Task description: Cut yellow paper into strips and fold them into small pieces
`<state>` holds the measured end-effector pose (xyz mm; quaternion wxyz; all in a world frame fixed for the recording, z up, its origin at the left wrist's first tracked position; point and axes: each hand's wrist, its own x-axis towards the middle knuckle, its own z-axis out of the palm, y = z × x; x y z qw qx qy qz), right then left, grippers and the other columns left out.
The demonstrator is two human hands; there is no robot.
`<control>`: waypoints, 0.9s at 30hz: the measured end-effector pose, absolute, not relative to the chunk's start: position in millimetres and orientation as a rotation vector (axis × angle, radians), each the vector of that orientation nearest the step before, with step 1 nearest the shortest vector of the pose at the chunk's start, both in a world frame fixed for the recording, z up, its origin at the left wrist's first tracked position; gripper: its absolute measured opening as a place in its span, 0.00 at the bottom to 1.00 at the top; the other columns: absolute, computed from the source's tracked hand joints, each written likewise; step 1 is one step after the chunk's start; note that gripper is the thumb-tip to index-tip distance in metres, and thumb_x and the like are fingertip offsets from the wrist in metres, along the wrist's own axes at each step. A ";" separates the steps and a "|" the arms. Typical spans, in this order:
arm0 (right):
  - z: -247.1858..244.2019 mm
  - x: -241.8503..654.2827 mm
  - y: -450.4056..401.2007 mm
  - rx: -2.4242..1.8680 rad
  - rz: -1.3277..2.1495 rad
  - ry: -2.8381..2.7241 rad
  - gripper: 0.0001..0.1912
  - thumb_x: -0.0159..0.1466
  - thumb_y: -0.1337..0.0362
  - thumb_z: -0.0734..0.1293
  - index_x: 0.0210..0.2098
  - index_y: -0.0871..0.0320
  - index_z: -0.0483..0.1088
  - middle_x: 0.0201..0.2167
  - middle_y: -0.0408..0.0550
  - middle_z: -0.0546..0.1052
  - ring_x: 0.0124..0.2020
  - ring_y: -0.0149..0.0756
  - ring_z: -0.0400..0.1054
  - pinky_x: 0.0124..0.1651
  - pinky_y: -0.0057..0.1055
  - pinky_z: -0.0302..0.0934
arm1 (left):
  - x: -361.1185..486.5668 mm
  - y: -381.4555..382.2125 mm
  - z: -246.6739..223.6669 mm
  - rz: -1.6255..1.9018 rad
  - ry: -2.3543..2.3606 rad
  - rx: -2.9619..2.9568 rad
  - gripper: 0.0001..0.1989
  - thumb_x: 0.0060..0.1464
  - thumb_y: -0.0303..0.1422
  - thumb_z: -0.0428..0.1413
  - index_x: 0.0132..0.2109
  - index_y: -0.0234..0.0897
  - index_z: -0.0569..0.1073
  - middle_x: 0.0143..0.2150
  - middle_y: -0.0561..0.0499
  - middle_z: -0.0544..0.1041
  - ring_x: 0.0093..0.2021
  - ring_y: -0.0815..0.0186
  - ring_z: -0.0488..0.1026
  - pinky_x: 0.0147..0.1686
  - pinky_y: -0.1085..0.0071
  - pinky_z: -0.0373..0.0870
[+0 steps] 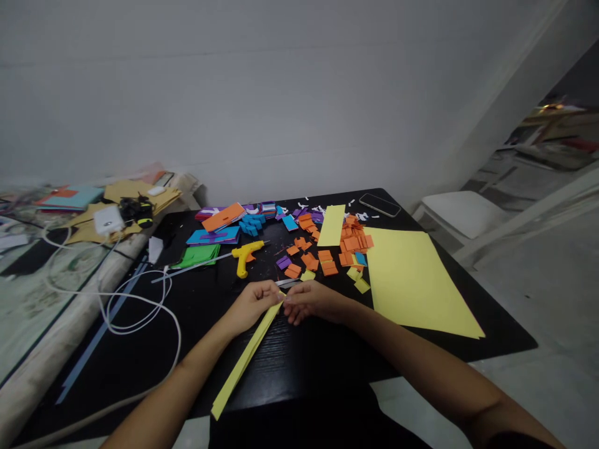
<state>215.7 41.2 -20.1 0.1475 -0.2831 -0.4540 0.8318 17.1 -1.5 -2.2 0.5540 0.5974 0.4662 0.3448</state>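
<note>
A long, narrow folded strip of yellow paper (pixel 248 355) slants from the table's front edge up to my two hands. My left hand (pixel 255 305) is closed on its upper end, thumb on top. Right beside it, my right hand (pixel 311 302) pinches the tip of the same strip, its other fingers curled below. Just behind my fingers lie metal scissor-like blades (pixel 287 282), partly hidden by my hands. Small folded orange paper pieces (pixel 327 262) and a few yellow pieces (pixel 307 275) lie beyond my hands.
A yellow glue gun (pixel 247 257) lies left of the orange pieces. Large yellow sheets (pixel 416 280) cover the table's right side, with a phone (pixel 380 204) behind. Green (pixel 199 255) and blue paper stacks (pixel 214 236) stand left. A white cable (pixel 140 298) loops across the left side.
</note>
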 end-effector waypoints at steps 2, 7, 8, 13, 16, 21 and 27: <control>-22.0 215.8 41.1 -0.799 2.398 -1.322 0.23 0.51 0.51 0.78 0.29 0.66 0.74 0.27 0.49 0.78 0.26 0.32 0.75 0.32 0.26 0.69 | 17.7 -1.6 -1.4 0.777 1.088 1.373 0.17 0.55 0.43 0.59 0.29 0.33 0.71 0.24 0.54 0.73 0.25 0.71 0.65 0.28 0.75 0.59; -26.9 212.1 39.7 -0.807 2.264 -1.396 0.21 0.52 0.51 0.77 0.28 0.65 0.73 0.25 0.48 0.78 0.24 0.32 0.74 0.32 0.29 0.70 | 17.5 -1.2 -3.4 0.744 1.084 1.352 0.17 0.55 0.43 0.59 0.29 0.33 0.71 0.24 0.54 0.73 0.24 0.71 0.64 0.28 0.75 0.58; -27.1 211.4 39.1 -0.812 2.235 -1.407 0.20 0.52 0.52 0.76 0.28 0.65 0.73 0.24 0.47 0.77 0.24 0.32 0.74 0.31 0.29 0.70 | 17.4 -1.1 -4.3 0.741 1.080 1.359 0.17 0.56 0.43 0.59 0.29 0.33 0.71 0.24 0.54 0.73 0.25 0.71 0.64 0.28 0.75 0.57; -24.9 210.2 37.0 -0.832 2.156 -1.409 0.13 0.53 0.59 0.73 0.26 0.63 0.72 0.21 0.44 0.76 0.21 0.30 0.72 0.28 0.27 0.68 | 17.3 -1.0 -7.2 0.724 1.092 1.415 0.18 0.56 0.43 0.59 0.28 0.33 0.70 0.23 0.56 0.68 0.25 0.72 0.60 0.27 0.75 0.54; -22.6 210.5 37.2 -0.854 2.115 -1.438 0.08 0.52 0.62 0.70 0.25 0.62 0.71 0.20 0.43 0.75 0.20 0.29 0.70 0.27 0.26 0.66 | 17.4 -1.4 -6.2 0.707 1.101 1.441 0.18 0.58 0.43 0.58 0.30 0.32 0.71 0.22 0.57 0.66 0.24 0.72 0.58 0.26 0.76 0.52; -20.1 210.7 38.0 -0.842 2.113 -1.468 0.06 0.50 0.64 0.67 0.23 0.62 0.71 0.19 0.42 0.74 0.20 0.29 0.69 0.26 0.25 0.64 | 17.3 -1.9 -4.2 0.686 1.065 1.421 0.18 0.60 0.44 0.55 0.32 0.32 0.73 0.24 0.55 0.69 0.24 0.72 0.61 0.25 0.76 0.54; -18.3 210.8 37.1 -0.847 2.103 -1.488 0.07 0.50 0.63 0.67 0.23 0.62 0.71 0.19 0.42 0.74 0.20 0.29 0.69 0.26 0.26 0.63 | 17.7 -1.4 -6.1 0.737 1.057 1.400 0.17 0.59 0.44 0.56 0.33 0.33 0.72 0.25 0.54 0.71 0.24 0.72 0.62 0.26 0.76 0.56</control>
